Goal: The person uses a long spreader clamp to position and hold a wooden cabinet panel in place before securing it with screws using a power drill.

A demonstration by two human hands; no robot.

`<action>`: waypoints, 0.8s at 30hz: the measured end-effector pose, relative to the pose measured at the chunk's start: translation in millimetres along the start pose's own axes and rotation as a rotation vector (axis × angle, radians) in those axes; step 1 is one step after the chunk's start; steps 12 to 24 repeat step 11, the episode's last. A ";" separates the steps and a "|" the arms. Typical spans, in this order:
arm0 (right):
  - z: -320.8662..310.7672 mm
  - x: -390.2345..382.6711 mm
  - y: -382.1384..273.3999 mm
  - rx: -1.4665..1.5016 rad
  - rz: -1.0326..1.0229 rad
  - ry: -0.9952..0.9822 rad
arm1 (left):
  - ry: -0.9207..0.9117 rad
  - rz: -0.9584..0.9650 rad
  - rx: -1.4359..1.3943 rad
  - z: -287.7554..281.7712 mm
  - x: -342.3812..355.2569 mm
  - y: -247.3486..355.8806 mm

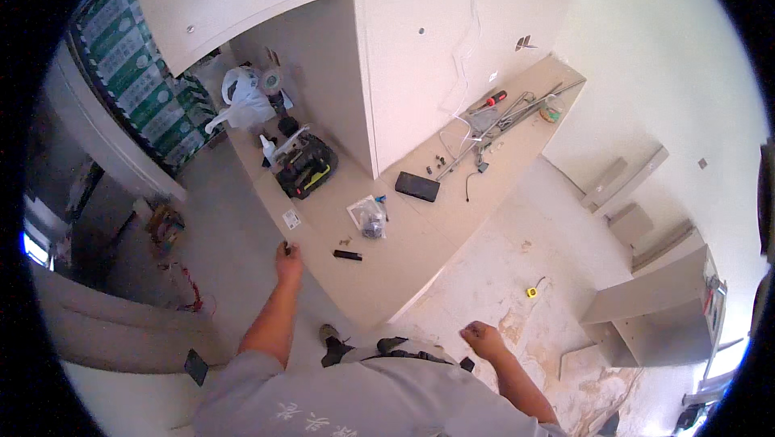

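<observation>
My left hand (288, 259) is closed beside the left edge of the wooden countertop (404, 271), with a small dark bit showing at its fingers that I cannot make out. My right hand (483, 339) hangs curled off the other side of the countertop, over the floor; whether it holds anything is hidden. Nearest the left hand on the top lie a black bar-shaped piece (348, 255) and a small white label (291, 218). Farther in sits a clear plastic bag of small parts (372, 219), with a black oblong case (417, 186) to its right.
A black tool tray (307, 166) and a white plastic bag (246, 102) stand at the back left. Metal rods (517, 118) and a red screwdriver (496, 98) lie at the back right. A yellow tape measure (532, 292) and an open cabinet box (654, 316) are on the floor.
</observation>
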State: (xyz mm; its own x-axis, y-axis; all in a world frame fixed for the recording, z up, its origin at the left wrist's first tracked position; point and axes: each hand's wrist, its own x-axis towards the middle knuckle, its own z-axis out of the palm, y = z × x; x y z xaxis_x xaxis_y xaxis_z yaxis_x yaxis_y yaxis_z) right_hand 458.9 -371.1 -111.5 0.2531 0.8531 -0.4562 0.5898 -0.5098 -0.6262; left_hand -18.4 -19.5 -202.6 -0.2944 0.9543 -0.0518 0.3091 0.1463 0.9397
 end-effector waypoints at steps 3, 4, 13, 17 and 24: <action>-40.9 -1.9 54.4 -0.053 0.157 -0.029 | 0.237 0.025 0.283 9.2 -39.3 -18.3; -45.2 -1.9 70.2 -0.056 0.169 -0.025 | 0.223 0.107 0.345 14.7 -60.5 -7.8; -79.8 41.2 106.5 -0.149 -0.017 -0.085 | 0.172 0.595 0.400 37.9 -139.4 93.4; -79.8 41.2 106.5 -0.149 -0.017 -0.085 | 0.172 0.595 0.400 37.9 -139.4 93.4; -79.8 41.2 106.5 -0.149 -0.017 -0.085 | 0.172 0.595 0.400 37.9 -139.4 93.4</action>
